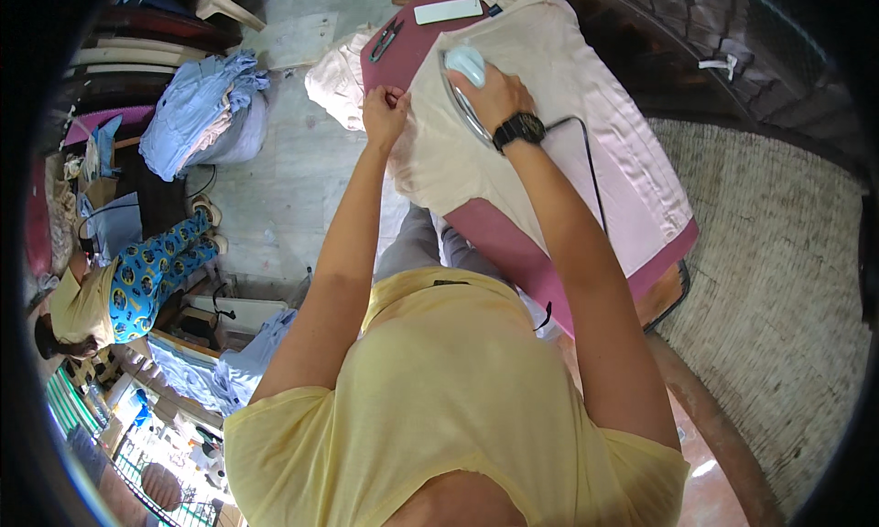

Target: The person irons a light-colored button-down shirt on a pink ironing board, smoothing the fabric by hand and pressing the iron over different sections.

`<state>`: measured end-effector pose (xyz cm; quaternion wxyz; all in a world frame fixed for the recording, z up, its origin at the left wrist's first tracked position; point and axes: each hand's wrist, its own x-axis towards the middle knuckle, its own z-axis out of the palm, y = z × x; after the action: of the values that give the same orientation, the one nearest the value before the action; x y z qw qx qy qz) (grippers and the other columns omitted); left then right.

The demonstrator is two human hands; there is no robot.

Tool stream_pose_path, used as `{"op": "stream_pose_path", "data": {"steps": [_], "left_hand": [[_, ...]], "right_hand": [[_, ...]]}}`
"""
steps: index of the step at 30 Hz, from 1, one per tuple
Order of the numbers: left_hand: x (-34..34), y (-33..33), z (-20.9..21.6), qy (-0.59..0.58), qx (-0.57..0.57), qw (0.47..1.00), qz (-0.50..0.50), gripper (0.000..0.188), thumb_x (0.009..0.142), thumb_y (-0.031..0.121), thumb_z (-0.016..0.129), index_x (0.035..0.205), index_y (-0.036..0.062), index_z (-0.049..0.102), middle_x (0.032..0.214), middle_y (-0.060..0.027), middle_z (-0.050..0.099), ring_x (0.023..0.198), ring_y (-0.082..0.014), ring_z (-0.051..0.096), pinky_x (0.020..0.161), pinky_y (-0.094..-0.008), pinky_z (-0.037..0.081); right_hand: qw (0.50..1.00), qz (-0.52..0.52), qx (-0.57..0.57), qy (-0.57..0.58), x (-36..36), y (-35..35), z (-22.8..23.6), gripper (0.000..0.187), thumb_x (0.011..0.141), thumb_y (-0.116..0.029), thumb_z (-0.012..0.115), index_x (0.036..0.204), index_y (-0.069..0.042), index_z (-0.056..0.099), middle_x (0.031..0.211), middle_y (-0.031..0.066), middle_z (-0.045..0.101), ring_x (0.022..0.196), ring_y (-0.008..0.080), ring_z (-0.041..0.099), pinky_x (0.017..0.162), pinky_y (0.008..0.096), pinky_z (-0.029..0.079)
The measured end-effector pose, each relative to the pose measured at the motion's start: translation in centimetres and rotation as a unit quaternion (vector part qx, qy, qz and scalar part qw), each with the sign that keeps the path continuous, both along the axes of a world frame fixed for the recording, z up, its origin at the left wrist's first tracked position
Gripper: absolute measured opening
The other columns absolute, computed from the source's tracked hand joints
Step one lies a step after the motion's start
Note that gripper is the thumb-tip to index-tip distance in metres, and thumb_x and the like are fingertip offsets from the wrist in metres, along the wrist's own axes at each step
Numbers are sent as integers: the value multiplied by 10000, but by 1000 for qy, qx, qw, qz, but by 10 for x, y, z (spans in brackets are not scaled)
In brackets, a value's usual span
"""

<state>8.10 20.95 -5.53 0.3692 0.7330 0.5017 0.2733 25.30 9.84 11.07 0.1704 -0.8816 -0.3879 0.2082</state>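
Observation:
A cream garment [522, 46] lies spread over a maroon-covered ironing board [474, 225], a small dark label near its far end. My right hand [499, 97], wearing a black watch, is wrapped round the light-blue handle of an iron [465, 65]. The iron's metal soleplate rests on the cloth. My left hand [386, 115] is at the board's left side, its fingers pinched on the garment's edge. Beyond it on the bare maroon cover are a white phone-like slab [448, 11] and a small dark tool, perhaps thread snips [387, 40].
The iron's black cord [591, 165] loops right of my forearm. Cream cloth [341, 80] hangs by the board's left side. Piled blue garments [203, 106] stand at left. A person in blue patterned trousers [146, 284] is at far left. A ridged grey surface [769, 234] lies at right.

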Motion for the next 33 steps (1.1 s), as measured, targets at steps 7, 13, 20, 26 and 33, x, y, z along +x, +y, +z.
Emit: {"op": "stream_pose_path", "data": {"steps": [7,13,20,26,33], "left_hand": [[-5,-4,15,147,4,986,-81,504,677,545,804,846,81,707,891,-122,565,865,-279,571,770,-393,479],[-23,5,-1,92,21,991,-100,367,718,365,824,855,72,649,1004,-144,520,886,-310,545,778,-428,461],[-33,-164,82,45,104,897,-426,391,753,83,725,1090,15,537,1081,-160,525,1010,-370,516,859,-422,449],[-55,-157,59,52,127,881,-452,341,741,-31,616,1071,23,547,1089,-155,531,1015,-355,520,902,-427,463],[-62,-154,52,29,53,904,-424,277,740,-6,633,1011,37,593,992,-162,504,970,-360,538,836,-432,472]], "right_hand": [[997,49,-32,39,-3,-69,6,653,817,-668,587,1074,-76,687,1001,234,688,957,417,649,819,491,519],[996,88,-10,-9,-1,-232,4,585,798,-556,695,1079,-43,686,828,241,682,778,411,667,690,473,539],[997,79,0,-17,-12,-237,0,623,784,-638,650,1011,-60,691,786,216,692,773,379,689,690,473,551],[989,126,-75,28,-7,-244,10,675,781,-675,623,1042,-56,689,866,243,692,840,394,681,738,480,546],[976,180,-120,33,-22,-213,11,750,779,-724,580,1175,-91,655,969,255,678,962,410,651,876,479,507]]}}
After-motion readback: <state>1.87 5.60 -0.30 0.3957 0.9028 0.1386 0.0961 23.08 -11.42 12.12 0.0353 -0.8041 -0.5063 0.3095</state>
